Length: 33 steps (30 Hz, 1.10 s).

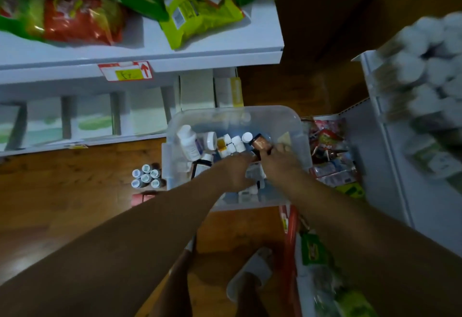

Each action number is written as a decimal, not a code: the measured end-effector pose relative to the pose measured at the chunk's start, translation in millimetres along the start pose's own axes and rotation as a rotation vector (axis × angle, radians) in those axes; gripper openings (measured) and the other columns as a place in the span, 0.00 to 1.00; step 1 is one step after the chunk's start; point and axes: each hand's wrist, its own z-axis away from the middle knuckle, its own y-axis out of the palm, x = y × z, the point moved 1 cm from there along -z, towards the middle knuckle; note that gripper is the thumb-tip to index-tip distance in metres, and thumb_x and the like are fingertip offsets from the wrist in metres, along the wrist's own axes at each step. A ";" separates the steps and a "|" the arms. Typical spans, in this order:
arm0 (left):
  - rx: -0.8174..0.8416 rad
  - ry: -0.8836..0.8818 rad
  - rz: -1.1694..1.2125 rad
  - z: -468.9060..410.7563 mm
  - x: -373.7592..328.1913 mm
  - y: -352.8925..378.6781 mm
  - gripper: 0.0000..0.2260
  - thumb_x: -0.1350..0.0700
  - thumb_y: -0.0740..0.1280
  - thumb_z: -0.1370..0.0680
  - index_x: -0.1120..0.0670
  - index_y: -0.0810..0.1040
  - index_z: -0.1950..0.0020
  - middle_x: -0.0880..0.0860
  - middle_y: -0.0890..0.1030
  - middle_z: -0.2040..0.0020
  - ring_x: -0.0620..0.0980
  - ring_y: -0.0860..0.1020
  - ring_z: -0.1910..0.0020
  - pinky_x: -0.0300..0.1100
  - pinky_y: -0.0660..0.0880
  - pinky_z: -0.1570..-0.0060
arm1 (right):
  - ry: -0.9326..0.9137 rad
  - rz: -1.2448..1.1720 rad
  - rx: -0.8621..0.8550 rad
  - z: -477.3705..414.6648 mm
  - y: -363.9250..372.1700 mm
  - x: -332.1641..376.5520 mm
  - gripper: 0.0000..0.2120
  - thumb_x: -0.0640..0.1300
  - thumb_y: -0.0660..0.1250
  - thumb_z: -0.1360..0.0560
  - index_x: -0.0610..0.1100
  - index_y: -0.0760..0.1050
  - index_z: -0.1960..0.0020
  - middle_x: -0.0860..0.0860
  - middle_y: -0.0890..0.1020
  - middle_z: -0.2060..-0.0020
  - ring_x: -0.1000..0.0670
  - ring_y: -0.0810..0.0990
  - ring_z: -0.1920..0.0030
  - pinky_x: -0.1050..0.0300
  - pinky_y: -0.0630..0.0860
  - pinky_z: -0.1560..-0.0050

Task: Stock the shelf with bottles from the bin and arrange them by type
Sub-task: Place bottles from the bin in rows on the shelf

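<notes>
Clear bin (297,126) of jumbled white bottles (188,142) sits on the wooden floor (75,199), six capped bottles (146,177) just beside it. The right hand (283,160) pinches a brown bottle (261,144); I cannot tell how the left hand (235,172) fingers lie.

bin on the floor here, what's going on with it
A person leans over the clear bin on the wooden floor, both hands inside it among small bottles. The right hand appears to hold a brown bottle. The left hand reaches among the white bottles; whether it holds one is hidden. Six capped bottles stand clustered on the floor left of the bin. The shelf behind holds boxes below and snack bags above.
</notes>
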 end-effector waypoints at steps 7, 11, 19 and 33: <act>-0.015 -0.008 -0.037 -22.9 -11.4 16.3 0.23 0.56 0.74 0.22 0.55 0.76 0.27 0.58 0.80 0.37 0.57 0.80 0.40 0.47 0.76 0.42 | -0.069 0.038 -0.082 6.7 12.4 -6.0 0.20 0.40 0.68 0.21 0.39 0.75 0.29 0.40 0.74 0.29 0.38 0.70 0.29 0.46 0.62 0.26; -0.035 -0.060 0.141 -1.0 -10.3 -24.8 0.16 0.52 0.74 0.21 0.54 0.80 0.34 0.55 0.83 0.40 0.55 0.81 0.42 0.47 0.77 0.41 | -0.047 -0.549 -0.188 33.5 -14.1 -21.6 0.26 0.41 0.77 0.29 0.46 0.75 0.33 0.43 0.75 0.37 0.42 0.76 0.39 0.52 0.77 0.41; -0.350 0.041 0.923 106.0 -97.9 -155.5 0.15 0.50 0.71 0.17 0.48 0.80 0.31 0.48 0.85 0.39 0.49 0.85 0.42 0.49 0.83 0.44 | 0.058 -1.810 -0.578 164.1 -130.7 -53.5 0.32 0.38 0.78 0.29 0.57 0.72 0.31 0.54 0.82 0.41 0.56 0.84 0.45 0.56 0.82 0.50; 0.210 0.612 1.394 250.4 -341.3 -278.5 0.18 0.56 0.56 0.12 0.57 0.72 0.23 0.62 0.79 0.29 0.62 0.79 0.32 0.53 0.83 0.44 | -0.138 -2.276 -1.056 457.4 -274.5 -72.4 0.20 0.40 0.59 0.20 0.45 0.77 0.31 0.43 0.85 0.41 0.41 0.85 0.43 0.41 0.83 0.48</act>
